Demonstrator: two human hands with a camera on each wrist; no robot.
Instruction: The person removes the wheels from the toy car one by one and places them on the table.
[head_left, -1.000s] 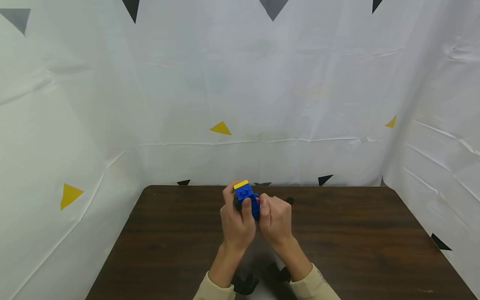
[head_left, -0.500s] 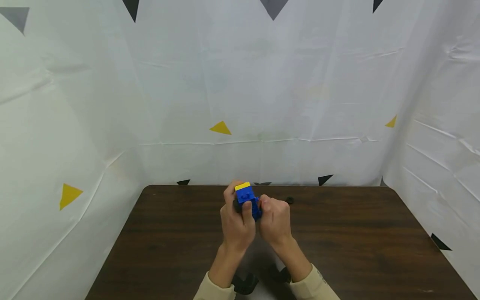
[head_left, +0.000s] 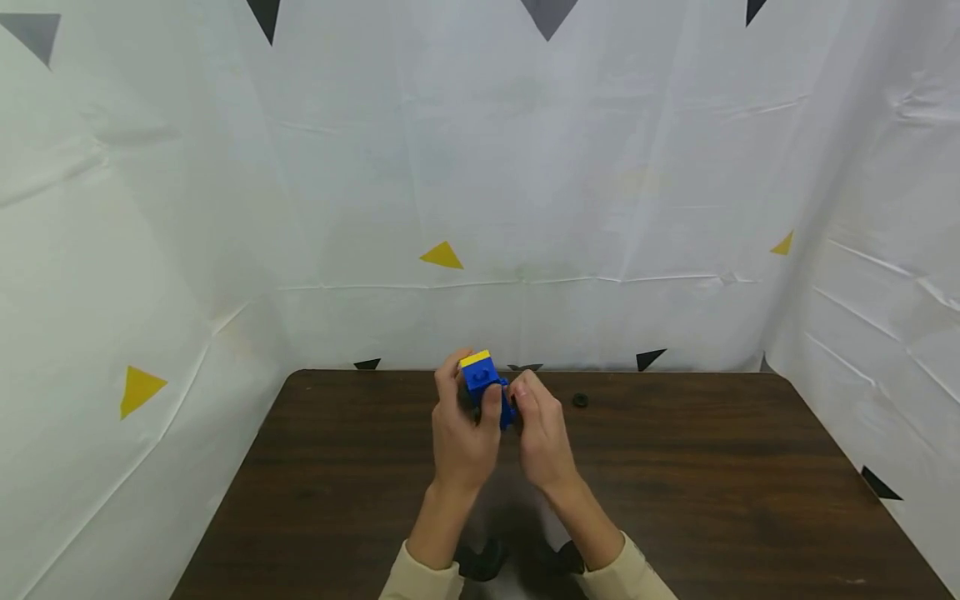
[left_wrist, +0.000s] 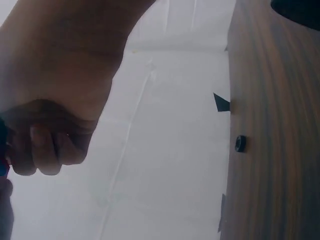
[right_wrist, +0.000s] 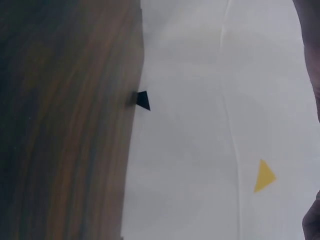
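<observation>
Left fingers: the left hand (head_left: 461, 433) is curling round the blue brick block (head_left: 487, 390), thumb lying across its near face and fingertips wrapping the far side; in the left wrist view the knuckles (left_wrist: 42, 150) are folding tight.
Right fingers: the right hand (head_left: 542, 433) is closing in from the other side, fingertips pinching the lower blue part just beside the left thumb; exactly which piece they are nipping is hidden behind the fingers.
Block: it is being held in the air above the back middle of the desk (head_left: 712, 467), near the far edge, tilted, with the yellow plate (head_left: 474, 359) on its upper end.
Step in hand, as a judgement: the two hands seem to be working a small piece on or off the lower end of the block.
Doing it well: the left hand is serving best as a steady clamp, so it should be keeping its grip low enough not to press on the yellow plate; the right fingers should be working squarely along the studs, not twisting, so that the stack is not splitting elsewhere.
Risk: a small part may be slipping loose and rolling off the desk.
Around: a small black ring (head_left: 580, 400) is lying on the desk to the right of the hands, well apart from the block; white sheets with triangles are enclosing the desk.
</observation>
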